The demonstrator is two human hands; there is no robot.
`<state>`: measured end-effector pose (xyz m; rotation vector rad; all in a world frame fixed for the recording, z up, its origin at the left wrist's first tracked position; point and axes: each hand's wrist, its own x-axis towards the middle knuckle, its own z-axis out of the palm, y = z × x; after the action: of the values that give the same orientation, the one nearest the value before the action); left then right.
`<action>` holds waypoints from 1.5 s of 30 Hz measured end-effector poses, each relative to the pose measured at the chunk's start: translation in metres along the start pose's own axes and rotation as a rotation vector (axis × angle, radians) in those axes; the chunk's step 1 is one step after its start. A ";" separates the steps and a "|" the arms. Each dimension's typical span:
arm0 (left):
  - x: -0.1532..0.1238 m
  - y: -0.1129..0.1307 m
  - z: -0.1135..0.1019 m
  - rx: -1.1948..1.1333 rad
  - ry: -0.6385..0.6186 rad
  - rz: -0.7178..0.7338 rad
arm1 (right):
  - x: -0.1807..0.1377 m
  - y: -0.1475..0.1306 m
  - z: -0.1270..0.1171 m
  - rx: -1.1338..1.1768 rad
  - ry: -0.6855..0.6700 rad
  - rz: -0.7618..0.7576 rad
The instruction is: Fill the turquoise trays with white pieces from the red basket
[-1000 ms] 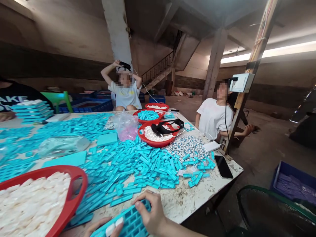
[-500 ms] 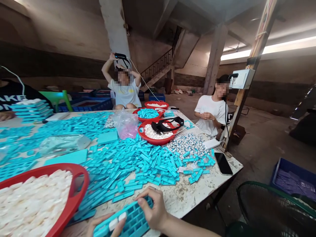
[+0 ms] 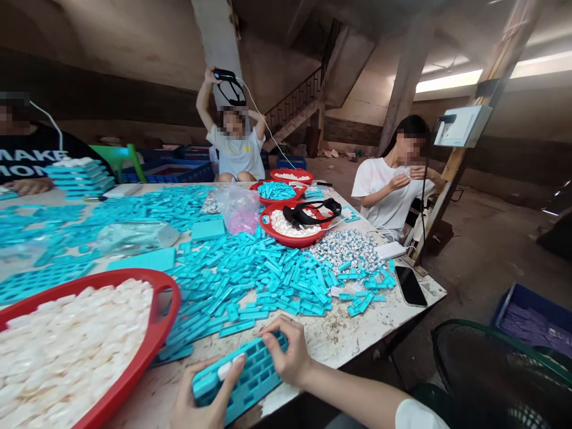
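Observation:
Near the front edge of the table I hold a turquoise plastic grid tray (image 3: 257,375) with rows of rectangular slots, tilted. My left hand (image 3: 208,387) grips its left end, with the thumb against a small white piece (image 3: 224,370) on the upper part. My right hand (image 3: 290,351) is closed round the right end, thumb on the slotted face and fingers over the top edge. Just beyond my hands lies a heap of loose turquoise strips (image 3: 268,268). To the left stands a large red basket (image 3: 167,298) filled with white pieces (image 3: 75,351).
A smaller red basket (image 3: 292,241) holds white pieces and a black head strap (image 3: 308,213). A phone (image 3: 410,287) lies by the right edge, near small white-and-blue parts (image 3: 344,253). Co-workers sit across and around the table. A green-rimmed fan (image 3: 491,357) stands at right.
The view has shifted, so the table appears higher and farther right. My left thumb now covers more of the white pieces. The co-worker at right has raised both hands.

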<state>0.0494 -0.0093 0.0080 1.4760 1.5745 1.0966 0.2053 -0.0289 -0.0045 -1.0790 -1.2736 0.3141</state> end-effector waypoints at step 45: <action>0.014 -0.007 0.008 -0.308 -0.107 0.173 | 0.016 0.029 0.002 0.052 -0.099 0.220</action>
<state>0.0522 0.0058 -0.0006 1.4514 1.1610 1.2719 0.2190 -0.0021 -0.0175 -1.1733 -1.2286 0.5702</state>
